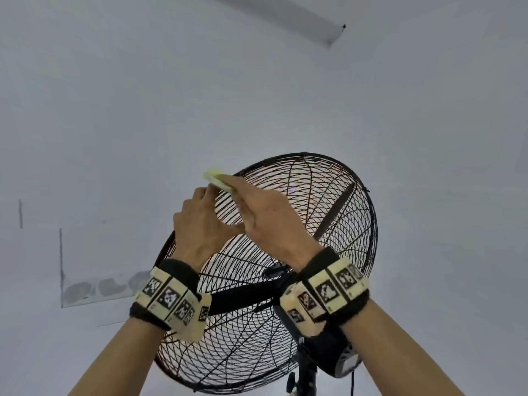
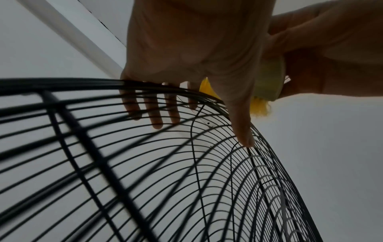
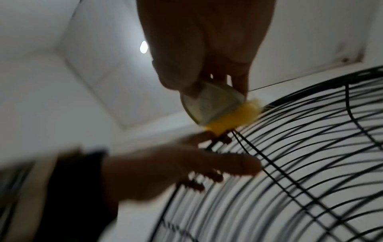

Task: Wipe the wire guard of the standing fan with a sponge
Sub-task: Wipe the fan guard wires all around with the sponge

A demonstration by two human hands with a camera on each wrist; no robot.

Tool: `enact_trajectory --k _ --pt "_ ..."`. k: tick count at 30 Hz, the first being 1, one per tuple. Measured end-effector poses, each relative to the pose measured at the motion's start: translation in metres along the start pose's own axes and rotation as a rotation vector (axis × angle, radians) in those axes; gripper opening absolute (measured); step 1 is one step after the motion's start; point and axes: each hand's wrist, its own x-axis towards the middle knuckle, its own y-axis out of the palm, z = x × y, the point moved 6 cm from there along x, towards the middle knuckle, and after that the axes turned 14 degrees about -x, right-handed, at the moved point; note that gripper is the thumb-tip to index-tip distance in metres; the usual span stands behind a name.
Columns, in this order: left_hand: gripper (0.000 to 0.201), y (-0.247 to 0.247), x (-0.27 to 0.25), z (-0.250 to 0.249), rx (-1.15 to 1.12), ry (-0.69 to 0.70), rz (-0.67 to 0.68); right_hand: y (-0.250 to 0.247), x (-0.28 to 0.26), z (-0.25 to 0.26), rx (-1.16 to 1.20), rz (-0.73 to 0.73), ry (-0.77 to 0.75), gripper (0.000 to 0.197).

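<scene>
Head view, nearest: 2 forearms rise from the lower edge, each with a black wrist band (image 1: 328,292) carrying cream blocks printed with black-and-white markers. Beyond them stands the standing fan (image 1: 323,358), its dark motor housing and pole at lower right, and its black wire guard (image 1: 328,201) tilted back toward a pale wall (image 1: 114,110). The left hand (image 1: 200,227) grips the upper left rim of the guard; the left wrist view shows what the head view hides, namely 4 fingers (image 2: 155,117) curled over the rim wires to the far side and the thumb (image 2: 242,124) lying along the near side. The right hand (image 1: 265,215) reaches across just beside it and holds the sponge (image 1: 217,180) against the top of the rim, at the guard's upper left edge. In the head view only a pale green sliver of the sponge shows past the fingertips; the right wrist view, blurred, shows the sponge (image 3: 215,109) pinched between thumb and fingers, its pale green-grey face turned to the camera and its yellow side touching the wires. The left wrist view confirms the yellow edge (image 2: 259,108) meeting the rim right next to the left thumb. Farthest, a white conduit (image 1: 285,15) runs along the wall at the top, and the right wrist view alone shows a small bright light (image 3: 144,46) on the ceiling.
</scene>
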Motion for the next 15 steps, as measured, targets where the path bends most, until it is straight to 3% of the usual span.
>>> enact_trajectory --k 1,3,5,7,10,11,13,15 --pt "0.106 -0.001 -0.001 0.001 -0.003 0.004 -0.009 -0.005 0.003 -0.009 0.084 -0.038 0.059 0.053" --pt "0.113 -0.002 -0.003 0.002 -0.003 0.016 -0.019 -0.026 0.004 -0.050 0.156 -0.258 0.374 0.037" --pt "0.117 -0.002 -0.004 0.001 -0.016 0.035 -0.023 -0.044 -0.008 -0.084 0.001 -0.475 0.657 0.034" --pt "0.117 0.000 -0.004 0.001 -0.009 0.041 -0.024 -0.042 -0.012 -0.082 -0.116 -0.475 0.608 0.038" --pt "0.113 0.002 -0.002 0.005 0.004 0.029 -0.037 -0.009 -0.007 -0.026 -0.033 -0.259 0.174 0.050" --pt "0.110 0.002 -0.003 0.007 -0.001 0.028 -0.042 -0.002 -0.008 -0.011 0.016 -0.193 0.091 0.051" --pt "0.108 0.001 -0.003 0.009 -0.015 0.038 -0.052 -0.005 -0.007 -0.007 0.136 -0.198 0.134 0.046" --pt "0.109 0.000 -0.005 0.008 -0.029 0.062 -0.056 -0.025 -0.009 -0.030 0.227 -0.377 0.347 0.037"
